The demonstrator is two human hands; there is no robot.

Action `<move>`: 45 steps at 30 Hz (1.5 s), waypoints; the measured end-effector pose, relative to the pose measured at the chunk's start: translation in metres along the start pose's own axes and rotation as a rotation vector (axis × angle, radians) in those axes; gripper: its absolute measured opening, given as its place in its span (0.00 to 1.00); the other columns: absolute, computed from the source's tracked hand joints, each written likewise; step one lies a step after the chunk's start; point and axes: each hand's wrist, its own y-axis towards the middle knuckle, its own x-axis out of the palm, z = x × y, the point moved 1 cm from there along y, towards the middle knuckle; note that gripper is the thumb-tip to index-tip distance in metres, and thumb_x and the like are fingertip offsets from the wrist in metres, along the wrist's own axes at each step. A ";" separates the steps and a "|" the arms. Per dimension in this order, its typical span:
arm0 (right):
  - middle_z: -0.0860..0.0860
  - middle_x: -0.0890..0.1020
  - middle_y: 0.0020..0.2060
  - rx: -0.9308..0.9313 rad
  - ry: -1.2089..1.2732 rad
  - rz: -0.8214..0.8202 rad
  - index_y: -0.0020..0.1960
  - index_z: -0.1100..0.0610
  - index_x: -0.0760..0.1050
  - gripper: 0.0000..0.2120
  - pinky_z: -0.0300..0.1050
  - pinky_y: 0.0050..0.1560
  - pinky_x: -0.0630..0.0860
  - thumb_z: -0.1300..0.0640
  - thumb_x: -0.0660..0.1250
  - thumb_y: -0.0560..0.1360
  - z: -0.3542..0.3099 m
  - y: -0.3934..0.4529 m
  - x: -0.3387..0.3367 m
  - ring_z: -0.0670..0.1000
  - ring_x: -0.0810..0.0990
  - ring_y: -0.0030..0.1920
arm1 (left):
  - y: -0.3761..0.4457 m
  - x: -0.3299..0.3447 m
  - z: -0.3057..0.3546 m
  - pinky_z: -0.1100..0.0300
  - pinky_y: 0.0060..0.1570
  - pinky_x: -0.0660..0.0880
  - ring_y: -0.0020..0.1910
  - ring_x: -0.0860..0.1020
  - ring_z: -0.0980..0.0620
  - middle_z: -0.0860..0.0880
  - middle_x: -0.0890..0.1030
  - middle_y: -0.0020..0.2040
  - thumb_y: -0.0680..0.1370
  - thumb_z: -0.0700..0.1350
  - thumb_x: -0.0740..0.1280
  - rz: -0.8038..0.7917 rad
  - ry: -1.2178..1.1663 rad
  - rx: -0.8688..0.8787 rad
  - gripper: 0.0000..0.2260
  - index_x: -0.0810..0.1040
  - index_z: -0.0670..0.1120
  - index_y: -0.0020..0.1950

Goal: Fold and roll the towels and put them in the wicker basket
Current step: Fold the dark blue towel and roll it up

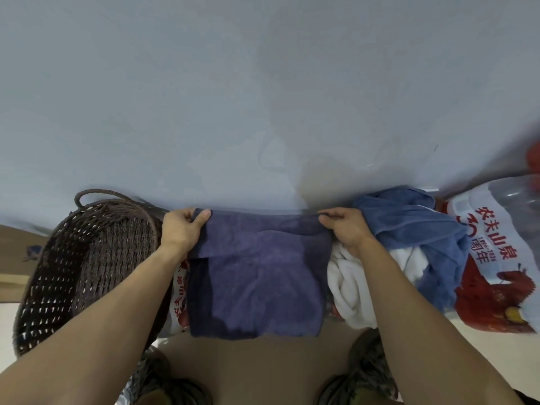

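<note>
I count three towels: one dark towel (257, 276), one blue towel (415, 229), one white towel (347, 287). One basket (73, 273), with one handle loop (96, 192) showing. Two printed water packs: right pack (496, 258), and a second pack (179, 299) peeking from under the dark one. Two hands, left hand (181, 229) and right hand (344, 229). Two shoes, left shoe (163, 384) and right shoe (359, 375).

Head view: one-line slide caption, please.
Both hands, left and right, pinch the navy towel's far corners; wicker basket beside it, unfolded towels opposite.
</note>
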 end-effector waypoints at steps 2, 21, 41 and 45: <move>0.56 0.83 0.41 0.010 0.007 0.056 0.54 0.66 0.81 0.09 0.41 0.39 0.80 0.70 0.71 0.74 0.002 0.002 0.002 0.52 0.81 0.40 | 0.002 0.002 -0.004 0.61 0.36 0.73 0.34 0.78 0.54 0.49 0.81 0.35 0.76 0.53 0.71 0.027 0.059 -0.025 0.13 0.81 0.44 0.38; 0.44 0.80 0.60 -0.403 -0.458 -0.437 0.69 0.46 0.72 0.19 0.39 0.67 0.68 0.53 0.68 0.78 -0.021 -0.035 0.138 0.45 0.75 0.63 | -0.036 0.021 0.025 0.58 0.45 0.79 0.41 0.81 0.52 0.45 0.85 0.43 0.76 0.43 0.72 -0.234 -0.299 -0.021 0.04 0.84 0.42 0.46; 0.50 0.80 0.40 -0.250 -0.419 -0.208 0.46 0.61 0.81 0.08 0.37 0.43 0.68 0.60 0.64 0.78 -0.016 0.001 0.178 0.47 0.76 0.42 | -0.139 -0.019 -0.057 0.51 0.50 0.80 0.44 0.83 0.47 0.43 0.85 0.44 0.75 0.41 0.73 -0.195 0.008 -0.072 0.06 0.83 0.39 0.47; 0.53 0.83 0.46 -0.269 -0.454 -0.170 0.48 0.60 0.79 0.05 0.39 0.47 0.72 0.60 0.65 0.77 -0.014 -0.003 0.180 0.52 0.79 0.48 | -0.152 -0.031 -0.051 0.64 0.51 0.76 0.50 0.83 0.50 0.50 0.84 0.47 0.77 0.43 0.71 -0.026 0.049 0.066 0.06 0.85 0.44 0.51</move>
